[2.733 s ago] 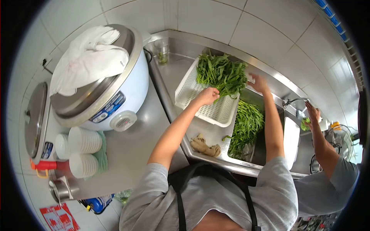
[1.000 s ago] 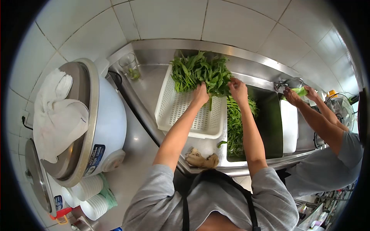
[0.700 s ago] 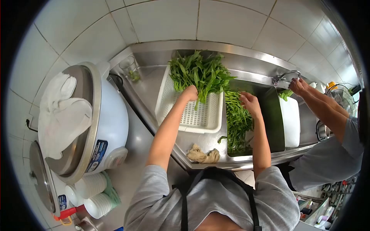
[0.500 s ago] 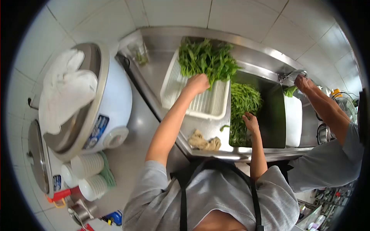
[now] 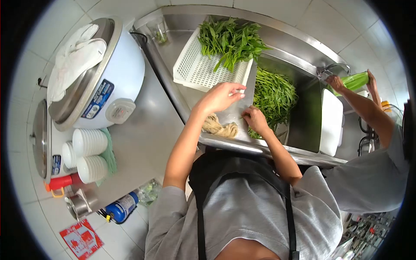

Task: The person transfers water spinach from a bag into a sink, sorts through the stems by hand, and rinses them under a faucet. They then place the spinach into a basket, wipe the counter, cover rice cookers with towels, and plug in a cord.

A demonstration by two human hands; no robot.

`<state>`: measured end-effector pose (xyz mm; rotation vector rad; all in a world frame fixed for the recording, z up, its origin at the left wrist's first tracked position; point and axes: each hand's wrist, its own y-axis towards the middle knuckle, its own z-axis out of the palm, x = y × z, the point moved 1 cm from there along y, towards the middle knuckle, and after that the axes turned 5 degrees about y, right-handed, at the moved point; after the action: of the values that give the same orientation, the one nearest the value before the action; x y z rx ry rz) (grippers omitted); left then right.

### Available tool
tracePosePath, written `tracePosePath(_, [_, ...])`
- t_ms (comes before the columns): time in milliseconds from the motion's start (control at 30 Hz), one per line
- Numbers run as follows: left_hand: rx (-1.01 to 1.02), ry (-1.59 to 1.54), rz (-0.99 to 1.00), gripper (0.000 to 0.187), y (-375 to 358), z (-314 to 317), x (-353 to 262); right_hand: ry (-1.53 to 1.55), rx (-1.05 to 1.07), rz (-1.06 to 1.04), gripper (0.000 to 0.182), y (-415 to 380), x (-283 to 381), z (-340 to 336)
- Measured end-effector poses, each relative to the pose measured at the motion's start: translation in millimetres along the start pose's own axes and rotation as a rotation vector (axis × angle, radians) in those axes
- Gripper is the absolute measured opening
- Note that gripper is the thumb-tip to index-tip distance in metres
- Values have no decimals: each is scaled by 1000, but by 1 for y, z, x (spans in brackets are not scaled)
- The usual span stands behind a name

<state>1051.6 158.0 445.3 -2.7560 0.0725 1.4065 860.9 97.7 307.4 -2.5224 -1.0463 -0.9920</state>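
My left hand [image 5: 222,96] is just in front of the white perforated basket [image 5: 186,80], its fingers apart and holding nothing that I can see. Leafy green stems [image 5: 229,39] lie heaped in the back of that basket. My right hand [image 5: 255,119] is at the left edge of the sink, with its fingers curled together; what they hold, if anything, is hidden. Beside it, a large pile of long leafy greens [image 5: 275,95] fills the left side of the sink basin [image 5: 305,123]. A beige cloth [image 5: 220,126] lies on the steel counter between my forearms.
At the right, a co-worker's hands hold a pale green vegetable [image 5: 355,81] near the faucet [image 5: 336,67]. A white board or container [image 5: 330,125] stands at the sink's right. To my left are a big rice cooker [image 5: 123,73], stacked white bowls [image 5: 90,142] and a glass [image 5: 158,32].
My left hand has come away from the greens in the basket, toward me. My right hand has moved from the sink pile to the sink's left edge. The co-worker has lifted the green vegetable.
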Motion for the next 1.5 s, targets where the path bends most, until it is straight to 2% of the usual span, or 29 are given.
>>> tracePosePath(67, [-42, -121, -54, 28, -14, 25, 11, 181, 0, 80, 15, -2, -5, -10])
tracePosePath(100, [-92, -224, -34, 27, -19, 43, 14, 144, -12, 26, 16, -3, -19, -13])
tracePosePath(133, [-70, -246, -60, 28, -25, 56, 13, 130, 16, 71, 20, -8, -27, -18])
tracePosePath(167, [-78, -190, -55, 29, -30, 75, 21, 47, 98, 77, 27, -14, -41, -22])
tracePosePath(200, [-46, -110, -141, 29, -37, 82, 11, -227, 349, 217, 36, -18, -56, -27])
tracePosePath(233, [-67, -99, -129, 29, -41, 104, 25, -289, 384, 206, 39, -30, -67, -27])
tracePosePath(267, [-34, -6, -212, 30, -51, 99, 8, -335, 347, 180, 39, -40, -81, -26])
tracePosePath(300, [-119, 110, -186, 30, -57, 109, 14, -235, 310, 189, 36, -47, -75, -32])
tracePosePath(333, [-142, 111, -198, 28, -64, 106, 10, -206, 292, 284, 34, -50, -82, -34])
tracePosePath(400, [-27, 158, -352, 28, -74, 86, -10, -229, 137, 262, 28, -49, -83, -43])
tracePosePath(433, [-73, 179, -355, 28, -78, 84, -14, -226, 115, 288, 27, -47, -65, -54])
tracePosePath(500, [-150, 241, -330, 26, -80, 81, -23, -236, 131, 236, 26, -37, -85, -57])
tracePosePath(533, [-266, 272, -240, 25, -80, 88, -21, -263, 150, 212, 27, -35, -93, -60])
tracePosePath(567, [-381, 300, -141, 23, -80, 102, -14, -238, 268, 189, 29, -34, -102, -64])
tracePosePath(600, [-450, 318, -73, 20, -81, 112, -6, -237, 242, 157, 29, -34, -99, -65])
tracePosePath(633, [-518, 340, -5, 17, -85, 116, -8, -239, 214, 128, 29, -33, -86, -65])
tracePosePath(733, [-246, 149, -102, 16, -107, 106, -24, -85, 108, 19, 27, -26, -34, -51])
tracePosePath(800, [-153, 88, -82, 16, -124, 105, -19, 58, 155, -70, 25, -23, 14, -32])
tracePosePath(867, [24, 85, -170, 20, -156, 90, -25, 195, 155, -271, 26, -16, 41, 0])
tracePosePath(967, [8, -42, -179, 28, -216, 80, 0, 111, 241, -214, 27, -6, 84, 41])
tracePosePath(1033, [-101, -75, -244, 30, -267, 70, 22, -4, 332, -220, 29, 3, 84, 65])
tracePosePath(1133, [-355, -85, -376, 32, -348, 60, 56, -64, 354, -153, 19, 11, 100, 61])
tracePosePath(1167, [-445, -83, -432, 32, -375, 57, 63, -28, 337, -173, 18, 11, 108, 56])
tracePosePath(1200, [-467, -125, -472, 32, -402, 54, 71, -85, 265, -107, 16, 18, 96, 55])
tracePosePath(1267, [-510, -216, -540, 33, -455, 58, 86, -5, 180, -161, 12, 32, 83, 51])
tracePosePath(1333, [-630, -321, -583, 33, -505, 68, 97, 133, 240, -103, 13, 29, 119, 35])
tracePosePath(1400, [-714, -313, -703, 34, -543, 77, 96, 502, 239, -148, 14, 33, 161, 35])
tracePosePath(1433, [-732, -292, -761, 35, -559, 78, 99, 424, 289, -166, 17, 47, 171, 33])
tracePosePath(1500, [-768, -295, -836, 35, -585, 93, 111, 382, 254, -356, 23, 58, 229, 50])
